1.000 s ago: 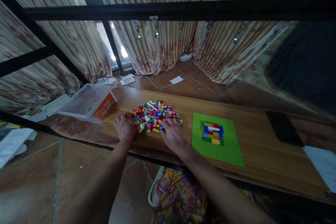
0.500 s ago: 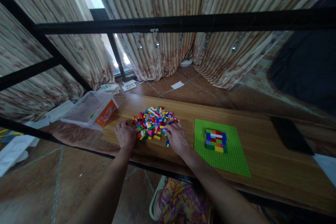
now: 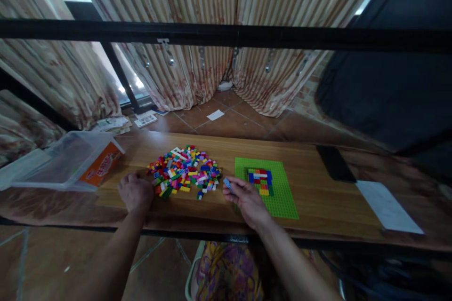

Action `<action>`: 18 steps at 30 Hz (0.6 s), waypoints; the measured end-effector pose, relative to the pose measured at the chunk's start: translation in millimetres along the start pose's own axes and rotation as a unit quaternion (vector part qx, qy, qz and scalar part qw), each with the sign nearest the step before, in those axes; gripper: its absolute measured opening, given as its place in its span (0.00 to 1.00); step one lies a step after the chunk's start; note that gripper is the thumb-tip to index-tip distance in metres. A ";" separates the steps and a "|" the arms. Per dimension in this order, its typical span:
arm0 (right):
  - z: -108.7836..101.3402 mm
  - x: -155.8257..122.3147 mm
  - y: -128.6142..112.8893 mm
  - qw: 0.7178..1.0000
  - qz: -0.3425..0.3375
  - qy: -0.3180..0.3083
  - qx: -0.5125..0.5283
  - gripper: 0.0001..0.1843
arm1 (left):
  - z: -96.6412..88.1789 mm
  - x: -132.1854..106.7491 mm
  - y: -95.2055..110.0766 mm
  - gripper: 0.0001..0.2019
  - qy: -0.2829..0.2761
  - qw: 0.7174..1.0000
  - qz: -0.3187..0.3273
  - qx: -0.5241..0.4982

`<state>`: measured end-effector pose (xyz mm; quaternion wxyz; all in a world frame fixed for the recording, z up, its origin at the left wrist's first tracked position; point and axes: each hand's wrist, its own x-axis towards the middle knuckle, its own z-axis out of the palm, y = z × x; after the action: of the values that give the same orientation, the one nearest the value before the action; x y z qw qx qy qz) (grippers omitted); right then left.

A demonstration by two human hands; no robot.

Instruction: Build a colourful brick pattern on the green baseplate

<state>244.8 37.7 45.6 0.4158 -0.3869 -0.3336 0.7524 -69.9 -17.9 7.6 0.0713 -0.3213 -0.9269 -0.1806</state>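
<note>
My right hand (image 3: 247, 200) pinches a small light blue toy brick (image 3: 228, 183) between thumb and fingers, just left of the green baseplate (image 3: 287, 197). On the baseplate sits a flat, roughly square build of coloured bricks (image 3: 260, 181) with red, white, blue and yellow parts. My left hand (image 3: 136, 193) rests on the table beside the left edge of a heap of loose toy bricks (image 3: 183, 171). Its fingers are curled down, and whatever may be under them is hidden.
On the left of the wooden table (image 3: 212, 211) stands a clear plastic box (image 3: 70, 150) with an orange label. A black phone-like slab (image 3: 335, 163) and a white sheet (image 3: 388, 207) lie at the right. A black metal rail (image 3: 212, 35) crosses above the far side.
My right hand has left the heap and moved right towards the baseplate, with the light blue brick in its fingers. My left hand stays beside the heap. The view has turned right.
</note>
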 end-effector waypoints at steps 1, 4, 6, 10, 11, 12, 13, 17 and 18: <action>-6.7 -4.5 0.8 1.000 -0.005 0.003 -0.015 0.20 | -1.1 0.2 0.9 0.19 -0.006 1.000 -0.002 0.003; -30.0 -15.8 3.5 0.995 -0.039 0.011 -0.089 0.19 | -2.8 1.2 2.8 0.20 -0.020 1.000 -0.007 0.009; -48.2 -20.8 2.0 0.983 -0.076 0.033 -0.163 0.18 | -3.1 1.8 3.8 0.22 -0.023 1.000 -0.016 0.010; -84.7 -23.9 -16.0 0.914 -0.158 0.106 -0.358 0.15 | -4.0 2.2 6.1 0.23 -0.030 0.999 -0.015 0.024; -92.2 -23.4 -22.6 0.886 -0.185 0.127 -0.405 0.14 | -4.3 2.1 6.6 0.23 -0.029 0.999 -0.010 0.027; -98.8 -22.6 -29.2 0.860 -0.205 0.146 -0.445 0.13 | -4.6 2.0 7.0 0.22 -0.027 0.999 -0.007 0.030; -104.2 -21.7 -35.5 0.837 -0.217 0.161 -0.476 0.13 | -4.8 1.9 7.3 0.22 -0.025 0.999 -0.006 0.031; -114.6 -17.6 -52.5 0.785 -0.228 0.183 -0.546 0.11 | -2.9 2.5 6.1 0.21 -0.016 0.999 -0.004 0.030; -114.9 -16.2 -54.5 0.773 -0.236 0.185 -0.558 0.11 | -2.0 2.9 5.4 0.21 -0.016 0.999 -0.004 0.031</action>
<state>369.4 67.6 40.5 0.3450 -0.5922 -0.6923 0.2257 -68.8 -13.1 11.7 0.0656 -0.3178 -0.9343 -0.1474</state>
